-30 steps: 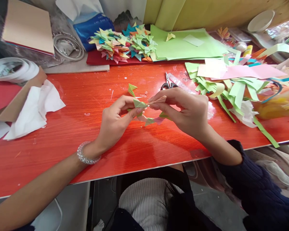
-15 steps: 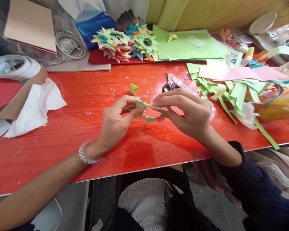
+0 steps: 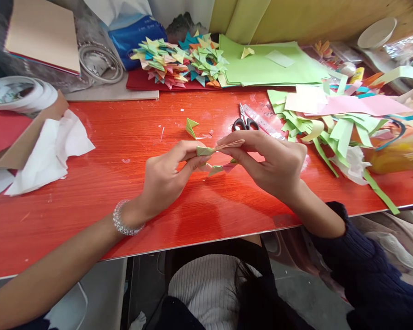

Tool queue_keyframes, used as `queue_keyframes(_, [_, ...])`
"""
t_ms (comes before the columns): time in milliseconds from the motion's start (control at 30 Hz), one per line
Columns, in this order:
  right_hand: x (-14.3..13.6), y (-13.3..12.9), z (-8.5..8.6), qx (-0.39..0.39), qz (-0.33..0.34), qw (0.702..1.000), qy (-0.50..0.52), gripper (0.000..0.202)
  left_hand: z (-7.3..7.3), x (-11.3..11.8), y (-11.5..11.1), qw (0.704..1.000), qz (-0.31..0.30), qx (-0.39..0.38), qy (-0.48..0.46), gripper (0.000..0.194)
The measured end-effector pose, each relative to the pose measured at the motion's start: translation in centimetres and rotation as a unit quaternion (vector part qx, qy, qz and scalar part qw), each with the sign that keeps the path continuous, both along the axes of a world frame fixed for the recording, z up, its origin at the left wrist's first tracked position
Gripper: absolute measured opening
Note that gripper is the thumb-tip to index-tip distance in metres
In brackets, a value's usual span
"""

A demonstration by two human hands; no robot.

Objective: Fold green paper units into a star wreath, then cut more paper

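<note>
Between thumb and forefinger, my left hand [image 3: 168, 176] pinches a green folded paper piece [image 3: 203, 150]. A light peach folded paper piece [image 3: 229, 145] joins it on the right, and my right hand [image 3: 270, 158] is closed on that one. More linked green and pink pieces [image 3: 217, 170] hang below and behind my fingers, partly hidden, as a chain. A separate green folded piece [image 3: 192, 127] stands on the table just beyond my left fingertips. Black-handled scissors [image 3: 244, 123] and a clear ruler [image 3: 261, 121] lie beyond my right hand.
Finished paper star rings [image 3: 161, 64] and green paper sheets [image 3: 261, 68] sit along the back of the red table [image 3: 124, 133]. Cut paper strips [image 3: 344, 133] pile up at right. At left are tape rolls [image 3: 20, 94] and a white tissue [image 3: 48, 156].
My right forefinger has shifted up and back, so more of the peach piece shows. The green piece in my left hand has moved slightly right. The loose green piece has stayed put.
</note>
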State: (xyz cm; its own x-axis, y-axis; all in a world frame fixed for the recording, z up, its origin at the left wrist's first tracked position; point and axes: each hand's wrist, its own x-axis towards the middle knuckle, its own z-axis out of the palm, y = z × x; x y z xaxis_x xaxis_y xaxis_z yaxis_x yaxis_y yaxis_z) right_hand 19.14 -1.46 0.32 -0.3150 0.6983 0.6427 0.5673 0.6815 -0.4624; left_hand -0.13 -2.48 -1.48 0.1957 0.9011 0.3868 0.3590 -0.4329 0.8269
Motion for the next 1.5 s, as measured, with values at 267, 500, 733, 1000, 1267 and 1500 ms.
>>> queue_keyframes(267, [0.0, -0.1, 0.0, 0.016, 0.012, 1.000, -0.017, 0.015, -0.3, -0.1, -0.1, 0.998, 0.018, 0.048, 0.028, 0.010])
queue_keyframes(500, [0.1, 0.7, 0.5, -0.063, 0.068, 0.995, 0.027, 0.022, 0.6, 0.1, 0.1, 0.996, -0.011, -0.067, -0.066, 0.009])
queue_keyframes(733, [0.5, 1.6, 0.7, -0.170, 0.029, 0.982, 0.077, 0.027, 0.6, 0.2, 0.4, 0.981, -0.021, -0.159, -0.108, 0.017])
queue_keyframes(1000, [-0.2, 1.6, 0.0, -0.219, -0.013, 0.971, 0.099, 0.020, 0.9, 0.3, 0.5, 0.963, -0.048, -0.247, -0.094, 0.025])
queue_keyframes(1267, [-0.9, 1.3, -1.0, -0.189, -0.065, 0.971, 0.135, 0.015, 0.7, 0.4, 0.7, 0.949, -0.075, -0.284, -0.116, 0.022])
queue_keyframes(1500, [-0.9, 1.5, -0.7, -0.281, -0.019, 0.951, 0.131, 0.024, 0.0, 0.6, 0.8, 0.936, -0.078, -0.304, -0.161, 0.025])
